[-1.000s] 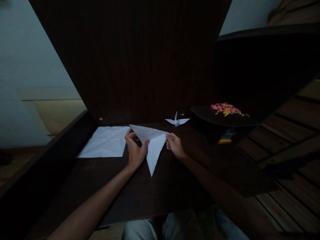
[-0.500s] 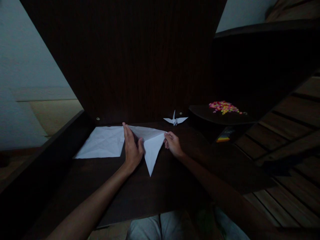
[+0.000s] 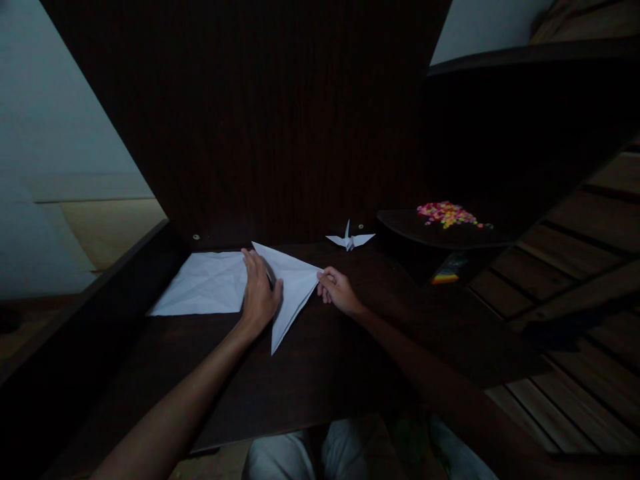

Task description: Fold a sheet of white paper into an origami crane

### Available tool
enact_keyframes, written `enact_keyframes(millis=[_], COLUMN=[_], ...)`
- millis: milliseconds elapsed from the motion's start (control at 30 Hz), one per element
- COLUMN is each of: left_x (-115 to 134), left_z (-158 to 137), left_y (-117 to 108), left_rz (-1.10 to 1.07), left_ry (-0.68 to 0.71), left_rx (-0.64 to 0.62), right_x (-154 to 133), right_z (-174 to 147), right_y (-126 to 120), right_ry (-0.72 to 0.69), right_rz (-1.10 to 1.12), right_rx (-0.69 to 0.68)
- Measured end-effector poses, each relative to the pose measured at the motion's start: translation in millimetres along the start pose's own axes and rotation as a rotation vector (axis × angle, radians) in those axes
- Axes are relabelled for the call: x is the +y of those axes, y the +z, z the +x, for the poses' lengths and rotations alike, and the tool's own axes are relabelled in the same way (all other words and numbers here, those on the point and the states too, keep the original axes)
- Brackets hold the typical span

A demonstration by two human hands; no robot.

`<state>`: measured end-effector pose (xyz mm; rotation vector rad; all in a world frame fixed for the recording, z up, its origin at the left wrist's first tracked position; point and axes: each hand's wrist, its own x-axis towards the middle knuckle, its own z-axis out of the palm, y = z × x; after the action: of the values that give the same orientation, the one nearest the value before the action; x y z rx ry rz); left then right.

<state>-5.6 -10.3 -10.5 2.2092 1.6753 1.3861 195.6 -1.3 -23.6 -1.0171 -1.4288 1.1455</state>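
A sheet of white paper (image 3: 293, 283), folded into a triangular shape, lies on the dark desk between my hands. My right hand (image 3: 336, 289) pinches its right corner between thumb and fingers. My left hand (image 3: 261, 290) rests along the paper's left side, fingers stretched out and thumb apart, beside or touching the edge; the exact contact is hidden. Left of that hand lies a creased white sheet (image 3: 197, 283), flat on the desk, its right edge partly behind my fingers. Beyond my right hand stands a small white origami crane (image 3: 350, 240) with spread wings.
A pile of small colourful pieces (image 3: 449, 215) sits on a curved dark shelf (image 3: 400, 223) to the right. Below it is a small item with yellow and orange stripes (image 3: 446, 277). A dark upright panel (image 3: 270, 133) closes off the back, and a raised side edge (image 3: 100, 300) borders the left.
The folded paper has turned and flattened, its lower point swinging left and its upper left corner coming into sight. My right hand has moved slightly left with the pinched corner.
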Motion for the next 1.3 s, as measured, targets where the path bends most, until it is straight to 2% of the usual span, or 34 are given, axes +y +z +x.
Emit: enact_keyframes(millis=[133, 200, 400, 633, 767, 1067, 1200, 1300], left_x=[-5, -3, 13, 20, 19, 16, 15, 14], left_z=[-5, -6, -6, -5, -4, -4, -3, 1], left_y=[9, 10, 3, -3, -5, -4, -6, -7], left_rz=[0.047, 0.009, -0.098, -0.161, -0.23, -0.41, -0.474, -0.479], left_ry=[-0.081, -0.082, 0.087, 0.117, 0.077, 0.083, 0.065, 0.046], left_rx=[-0.245, -0.323, -0.503, -0.599, -0.602, -0.497, -0.416, -0.271], right_x=[-4, -5, -6, -9, -10, -8, -7, -9], right_z=[-1, -1, 0, -3, -3, -3, -2, 1], right_y=[-1, -1, -1, -1, -1, -2, -3, -5], right_ry=[0.02, 0.022, 0.005, -0.013, -0.016, -0.004, -0.021, -0.057], right_rz=[-0.001, -0.003, 0.001, -0.016, -0.022, -0.019, -0.024, -0.016], right_rx=[-0.041, -0.051, -0.067, -0.116, -0.122, -0.139, -0.031, 0.105])
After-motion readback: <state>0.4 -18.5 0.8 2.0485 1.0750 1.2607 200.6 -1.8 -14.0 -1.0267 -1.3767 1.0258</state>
